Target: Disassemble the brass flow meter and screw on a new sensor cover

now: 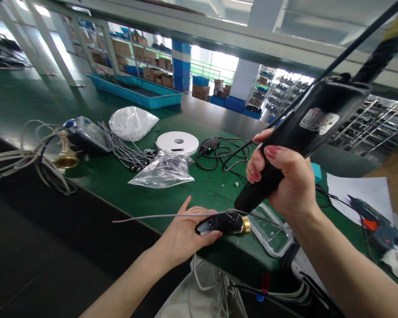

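Observation:
My right hand [285, 176] is wrapped round a black electric screwdriver [305, 115], a cable running from its upper end. The tool tilts down to the left, its lower end over a small black housing [227, 222] with a brass threaded end [246, 225]. My left hand [194, 227] grips this housing from the left, thumb in front, at the table's front edge. A thin grey wire [159, 216] passes across the housing and the left fingers. The screwdriver's tip is hidden behind the wire and housing. A clear plastic frame [272, 234] lies just right of the housing.
On the green table are a white tape roll [167, 140], plastic bags [162, 170], bundled cables [126, 150], a brass fitting [67, 160], and a black cable with adapter [210, 145]. A blue tray [135, 95] stands behind. A glue gun [374, 221] lies right; cables hang below the edge.

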The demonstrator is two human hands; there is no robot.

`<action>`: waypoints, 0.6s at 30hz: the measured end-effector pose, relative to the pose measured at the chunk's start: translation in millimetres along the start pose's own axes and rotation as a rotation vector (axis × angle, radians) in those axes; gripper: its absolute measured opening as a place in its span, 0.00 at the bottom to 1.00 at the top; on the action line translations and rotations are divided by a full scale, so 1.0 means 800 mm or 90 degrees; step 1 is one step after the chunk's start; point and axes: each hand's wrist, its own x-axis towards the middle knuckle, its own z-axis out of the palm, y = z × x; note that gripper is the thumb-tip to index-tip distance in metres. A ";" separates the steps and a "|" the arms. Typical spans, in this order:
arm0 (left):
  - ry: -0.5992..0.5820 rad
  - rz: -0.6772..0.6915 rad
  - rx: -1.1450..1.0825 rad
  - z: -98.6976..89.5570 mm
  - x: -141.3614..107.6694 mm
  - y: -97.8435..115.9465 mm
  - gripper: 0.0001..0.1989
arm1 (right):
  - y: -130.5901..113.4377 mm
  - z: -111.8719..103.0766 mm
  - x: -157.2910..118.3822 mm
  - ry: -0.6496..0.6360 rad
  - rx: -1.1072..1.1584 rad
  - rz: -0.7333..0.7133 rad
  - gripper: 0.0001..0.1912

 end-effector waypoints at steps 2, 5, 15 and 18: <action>-0.008 -0.009 0.002 0.000 -0.001 -0.001 0.16 | 0.002 -0.001 -0.001 0.004 -0.004 0.000 0.06; 0.001 -0.001 0.018 0.002 -0.001 -0.004 0.17 | 0.004 -0.002 -0.003 0.007 -0.013 0.008 0.06; 0.006 0.018 0.036 0.001 -0.001 0.000 0.14 | 0.006 -0.005 -0.009 -0.002 -0.031 0.024 0.08; -0.007 0.015 0.031 0.000 0.000 0.002 0.13 | 0.010 -0.008 -0.009 0.001 -0.006 0.026 0.07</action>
